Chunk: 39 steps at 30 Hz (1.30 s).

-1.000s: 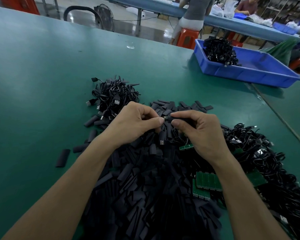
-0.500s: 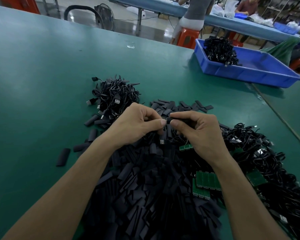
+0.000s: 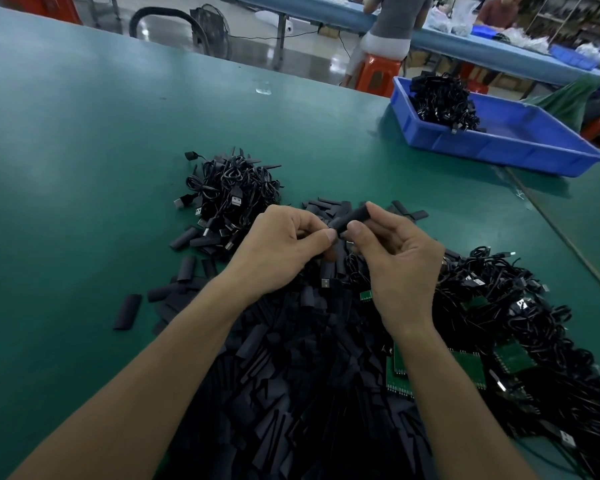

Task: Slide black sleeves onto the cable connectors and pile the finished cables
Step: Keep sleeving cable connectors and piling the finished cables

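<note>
My right hand (image 3: pixel 394 263) pinches a black sleeve (image 3: pixel 352 218) between thumb and forefinger, the sleeve tilted up to the right. My left hand (image 3: pixel 281 249) meets it from the left, thumb and fingertips pinching the sleeve's lower end, where the cable connector is hidden. A black cable with a USB plug (image 3: pixel 325 282) hangs below the hands. Under my forearms lies a large heap of loose black sleeves (image 3: pixel 291 393). A pile of coiled cables (image 3: pixel 232 192) sits behind my left hand. A tangle of cables (image 3: pixel 520 317) with green circuit boards (image 3: pixel 471 368) lies to the right.
The green table (image 3: pixel 84 168) carries stray sleeves (image 3: pixel 128 311) at the left. A blue bin (image 3: pixel 499 147) holding a clump of black cables stands at the far right. Beyond the table edge, people sit at another blue bench near orange stools (image 3: pixel 378 76).
My right hand has lifted and tilted the sleeve upward, so more of it shows above the fingers. My left hand stays pinched at its lower end.
</note>
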Each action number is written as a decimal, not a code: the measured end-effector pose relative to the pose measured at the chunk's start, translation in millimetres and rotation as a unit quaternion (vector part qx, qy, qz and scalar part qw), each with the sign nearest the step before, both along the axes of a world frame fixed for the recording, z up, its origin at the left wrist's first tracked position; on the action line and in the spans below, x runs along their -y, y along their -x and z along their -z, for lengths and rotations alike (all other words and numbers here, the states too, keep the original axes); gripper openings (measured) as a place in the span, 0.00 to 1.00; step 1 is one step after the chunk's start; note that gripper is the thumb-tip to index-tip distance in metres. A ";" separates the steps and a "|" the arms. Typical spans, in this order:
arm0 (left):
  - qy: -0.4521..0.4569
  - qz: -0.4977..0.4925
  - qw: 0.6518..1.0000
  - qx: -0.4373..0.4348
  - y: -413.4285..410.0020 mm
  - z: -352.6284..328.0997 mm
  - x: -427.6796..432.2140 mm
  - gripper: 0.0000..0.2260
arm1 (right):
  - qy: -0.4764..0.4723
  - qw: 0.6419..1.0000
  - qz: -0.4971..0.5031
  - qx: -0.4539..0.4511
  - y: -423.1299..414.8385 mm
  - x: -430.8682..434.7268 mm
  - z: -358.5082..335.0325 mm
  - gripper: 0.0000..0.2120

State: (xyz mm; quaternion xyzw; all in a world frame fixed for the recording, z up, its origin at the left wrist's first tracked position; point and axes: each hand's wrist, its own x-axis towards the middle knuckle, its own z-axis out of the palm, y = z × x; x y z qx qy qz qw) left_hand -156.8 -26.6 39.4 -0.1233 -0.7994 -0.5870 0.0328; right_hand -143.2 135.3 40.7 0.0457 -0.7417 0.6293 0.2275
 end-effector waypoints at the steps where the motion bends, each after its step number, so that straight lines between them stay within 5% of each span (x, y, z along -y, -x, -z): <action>1: 0.000 -0.001 1.000 -0.003 -0.8 -0.1 -0.7 0.09 | 0.010 1.000 -0.001 0.000 -0.8 1.1 1.0 0.15; 12: -0.030 -0.006 0.999 -0.026 -2.7 1.6 -8.7 0.09 | -0.061 0.998 0.007 -0.022 1.2 5.2 -0.2 0.14; 18: -0.025 0.003 0.999 -0.027 -2.5 -4.0 -7.5 0.07 | -0.004 1.000 -0.030 -0.004 -3.2 5.4 3.0 0.14; 30: -0.077 -0.025 0.995 -0.050 -9.2 0.8 -25.3 0.07 | -0.045 0.998 0.011 -0.048 -5.1 21.0 -11.4 0.14; 35: -0.104 -0.035 0.993 -0.035 -12.3 -1.0 -28.2 0.06 | -0.017 1.000 -0.001 -0.018 -0.7 17.8 -20.1 0.11; 39: -0.025 0.024 0.999 0.002 -11.8 -0.5 -21.3 0.09 | 0.058 0.998 -0.002 -0.012 3.4 9.9 -28.8 0.10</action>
